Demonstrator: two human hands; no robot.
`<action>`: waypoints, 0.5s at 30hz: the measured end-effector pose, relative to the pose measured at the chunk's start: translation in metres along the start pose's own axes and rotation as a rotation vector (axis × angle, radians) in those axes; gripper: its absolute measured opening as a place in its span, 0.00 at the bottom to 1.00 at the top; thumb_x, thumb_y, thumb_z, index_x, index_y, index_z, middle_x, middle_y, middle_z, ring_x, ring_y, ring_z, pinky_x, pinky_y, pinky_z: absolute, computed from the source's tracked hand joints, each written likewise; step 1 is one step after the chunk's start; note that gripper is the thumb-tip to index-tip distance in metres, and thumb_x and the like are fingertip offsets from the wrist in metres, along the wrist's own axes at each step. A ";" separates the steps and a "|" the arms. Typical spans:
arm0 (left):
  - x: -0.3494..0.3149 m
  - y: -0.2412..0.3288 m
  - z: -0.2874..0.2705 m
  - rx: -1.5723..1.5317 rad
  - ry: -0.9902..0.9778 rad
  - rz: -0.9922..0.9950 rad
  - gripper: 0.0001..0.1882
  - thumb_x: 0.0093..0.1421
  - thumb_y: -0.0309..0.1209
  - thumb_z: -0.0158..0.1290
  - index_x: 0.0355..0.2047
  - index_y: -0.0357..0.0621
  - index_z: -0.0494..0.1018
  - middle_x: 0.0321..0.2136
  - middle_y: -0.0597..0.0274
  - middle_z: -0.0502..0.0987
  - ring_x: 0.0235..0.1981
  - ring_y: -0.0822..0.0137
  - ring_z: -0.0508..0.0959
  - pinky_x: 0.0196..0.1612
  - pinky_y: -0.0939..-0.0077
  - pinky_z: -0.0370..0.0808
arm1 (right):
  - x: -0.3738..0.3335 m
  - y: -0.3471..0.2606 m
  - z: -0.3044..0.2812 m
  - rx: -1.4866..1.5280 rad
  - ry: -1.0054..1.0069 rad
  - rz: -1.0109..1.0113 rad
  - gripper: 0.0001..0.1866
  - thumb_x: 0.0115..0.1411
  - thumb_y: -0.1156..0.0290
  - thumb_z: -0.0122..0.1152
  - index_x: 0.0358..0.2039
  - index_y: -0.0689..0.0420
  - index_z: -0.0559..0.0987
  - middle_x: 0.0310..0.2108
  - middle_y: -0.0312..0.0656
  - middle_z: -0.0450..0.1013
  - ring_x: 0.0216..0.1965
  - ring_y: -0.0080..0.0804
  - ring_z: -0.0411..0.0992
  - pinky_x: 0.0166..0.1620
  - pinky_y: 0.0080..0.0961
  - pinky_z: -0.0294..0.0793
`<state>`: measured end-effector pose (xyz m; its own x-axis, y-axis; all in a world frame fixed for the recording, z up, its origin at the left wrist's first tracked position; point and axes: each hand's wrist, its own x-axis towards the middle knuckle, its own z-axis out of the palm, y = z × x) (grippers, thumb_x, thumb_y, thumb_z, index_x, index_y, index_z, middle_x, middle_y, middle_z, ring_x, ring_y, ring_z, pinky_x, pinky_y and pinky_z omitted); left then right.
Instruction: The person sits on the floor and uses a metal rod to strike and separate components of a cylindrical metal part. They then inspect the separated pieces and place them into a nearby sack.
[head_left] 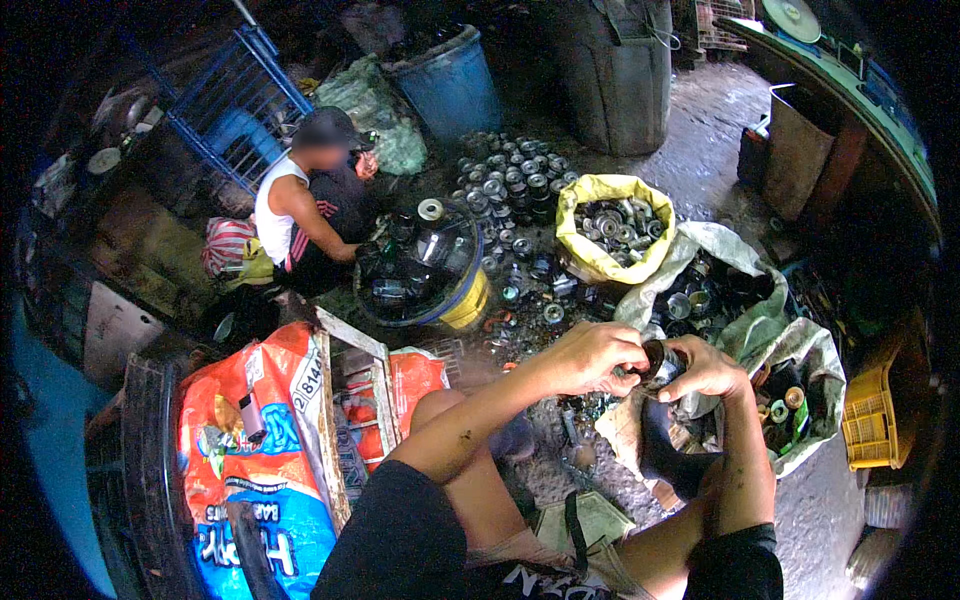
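In front of my knees, both my hands meet at a small dark, rounded piece [657, 366], perhaps metal; its exact kind is hard to make out. My left hand [598, 358] pinches it from the left with curled fingers. Around its right side wraps my right hand [708, 368], thumb toward me. Just beyond the hands stands a pale sack [722, 238] with dark, round parts in it. Another pale sack [828, 372] of mixed scrap is right of my right forearm. Farther off, a yellow sack [570, 245] holds round metal pieces.
Across from me at the left, a person [290, 205] reaches into a wide tub [470, 305] of dark parts and clear containers. Round metal pieces [510, 180] are piled on the floor. A yellow crate [868, 420] stands at right, an orange-and-blue sack [250, 470] at left.
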<state>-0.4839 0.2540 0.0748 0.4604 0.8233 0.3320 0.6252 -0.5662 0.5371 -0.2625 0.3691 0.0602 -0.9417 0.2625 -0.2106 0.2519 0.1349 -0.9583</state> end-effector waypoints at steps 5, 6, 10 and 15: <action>-0.007 -0.008 -0.015 0.143 0.082 0.055 0.09 0.47 0.29 0.64 0.29 0.45 0.77 0.29 0.61 0.77 0.30 0.59 0.78 0.33 0.67 0.77 | 0.014 -0.009 0.005 0.029 0.121 0.007 0.37 0.32 0.56 0.76 0.44 0.64 0.79 0.34 0.39 0.78 0.35 0.25 0.72 0.42 0.27 0.72; -0.005 -0.008 -0.015 0.066 0.113 0.045 0.08 0.48 0.27 0.63 0.29 0.44 0.77 0.29 0.61 0.77 0.30 0.61 0.78 0.32 0.69 0.77 | 0.018 -0.003 -0.003 -0.121 0.098 0.019 0.35 0.33 0.57 0.76 0.42 0.64 0.79 0.33 0.37 0.78 0.34 0.25 0.71 0.41 0.27 0.72; -0.011 -0.012 -0.045 -0.113 0.207 -0.138 0.05 0.51 0.21 0.60 0.30 0.41 0.78 0.27 0.62 0.77 0.29 0.71 0.77 0.32 0.77 0.75 | 0.021 0.008 -0.003 0.022 0.032 0.116 0.30 0.36 0.63 0.76 0.42 0.63 0.80 0.31 0.33 0.77 0.33 0.21 0.70 0.38 0.22 0.71; -0.020 -0.017 -0.038 -0.184 0.181 -0.145 0.09 0.52 0.22 0.61 0.35 0.42 0.81 0.30 0.63 0.78 0.30 0.71 0.77 0.33 0.77 0.74 | 0.024 0.023 0.006 0.059 0.030 0.018 0.39 0.35 0.63 0.79 0.51 0.63 0.77 0.41 0.36 0.77 0.42 0.25 0.72 0.49 0.24 0.71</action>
<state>-0.5274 0.2486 0.0888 0.2447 0.8981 0.3655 0.5439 -0.4392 0.7150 -0.2811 0.3730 0.0323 -0.9296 0.2933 -0.2231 0.2545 0.0734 -0.9643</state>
